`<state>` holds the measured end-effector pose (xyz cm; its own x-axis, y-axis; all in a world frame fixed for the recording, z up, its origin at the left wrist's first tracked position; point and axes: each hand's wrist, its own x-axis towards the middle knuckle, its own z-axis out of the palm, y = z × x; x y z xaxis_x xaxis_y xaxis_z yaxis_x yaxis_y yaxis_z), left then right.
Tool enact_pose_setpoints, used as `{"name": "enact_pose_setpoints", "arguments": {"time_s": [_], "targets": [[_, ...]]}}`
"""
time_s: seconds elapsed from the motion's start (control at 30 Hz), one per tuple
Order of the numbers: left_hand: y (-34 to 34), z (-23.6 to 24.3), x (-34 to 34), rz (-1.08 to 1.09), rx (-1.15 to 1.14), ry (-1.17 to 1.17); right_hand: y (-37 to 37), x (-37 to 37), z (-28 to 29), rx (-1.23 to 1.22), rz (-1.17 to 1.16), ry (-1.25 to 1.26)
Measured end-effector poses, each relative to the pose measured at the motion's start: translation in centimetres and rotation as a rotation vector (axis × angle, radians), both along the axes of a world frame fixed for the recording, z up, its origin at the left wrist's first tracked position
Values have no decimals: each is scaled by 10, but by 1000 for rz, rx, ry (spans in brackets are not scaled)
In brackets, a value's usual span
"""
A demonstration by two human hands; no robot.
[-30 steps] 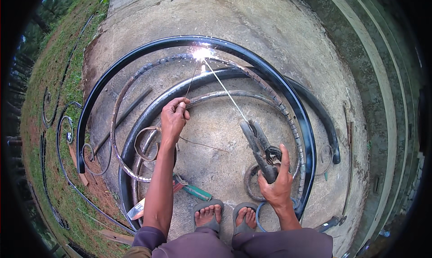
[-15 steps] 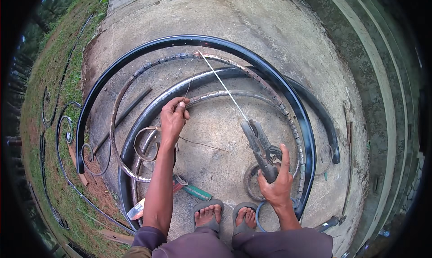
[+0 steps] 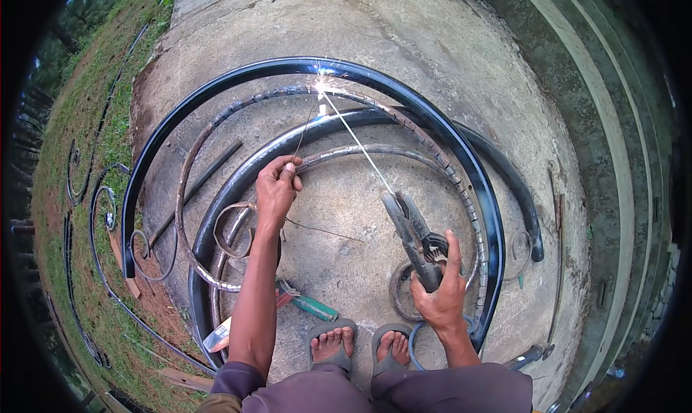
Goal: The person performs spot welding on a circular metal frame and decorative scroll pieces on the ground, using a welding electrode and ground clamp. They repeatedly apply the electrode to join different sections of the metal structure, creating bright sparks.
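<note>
My right hand (image 3: 441, 296) is closed around a black welding electrode holder (image 3: 417, 246). A pale straight welding rod (image 3: 360, 145) runs from its jaws up to a notched, rusty curved bar (image 3: 249, 101). A bright arc with sparks (image 3: 321, 87) burns at the rod's tip, whose glare hides the contact spot. My left hand (image 3: 277, 189) pinches a thin dark wire (image 3: 305, 133) that reaches up toward the arc. Just outside the notched bar lies a smooth black curved bar (image 3: 216, 96). Another black curved bar (image 3: 241, 174) passes beneath them, nearer me.
Under everything is a rough concrete slab (image 3: 404, 27), with grass (image 3: 86, 117) along its left side. A green-handled tool (image 3: 317, 307) lies near my sandalled feet (image 3: 334, 343). A straight dark bar (image 3: 198, 182) rests at left, a thin rod (image 3: 559, 269) at right.
A bright arc and flying sparks have appeared at the rod's tip. The electrode holder has shifted slightly to the left; my left hand has barely moved.
</note>
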<state>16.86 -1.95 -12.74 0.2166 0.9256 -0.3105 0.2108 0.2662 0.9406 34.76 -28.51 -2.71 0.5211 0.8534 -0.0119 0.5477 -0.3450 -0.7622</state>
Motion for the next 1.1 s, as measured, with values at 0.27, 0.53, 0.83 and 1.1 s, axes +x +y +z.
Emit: {"name": "enact_pose_setpoints", "arguments": {"time_s": [0.27, 0.53, 0.83, 1.1], "targets": [[0, 0, -1, -11, 14, -3, -2, 0, 2, 16, -2, -6], [0, 0, 0, -3, -1, -5, 1, 0, 2, -36, -10, 31], [0, 4, 1, -9, 2, 24, 1, -1, 1, -30, -3, 14], [-1, 10, 4, -11, 1, 8, -1, 1, 0, -35, -25, 28]]}}
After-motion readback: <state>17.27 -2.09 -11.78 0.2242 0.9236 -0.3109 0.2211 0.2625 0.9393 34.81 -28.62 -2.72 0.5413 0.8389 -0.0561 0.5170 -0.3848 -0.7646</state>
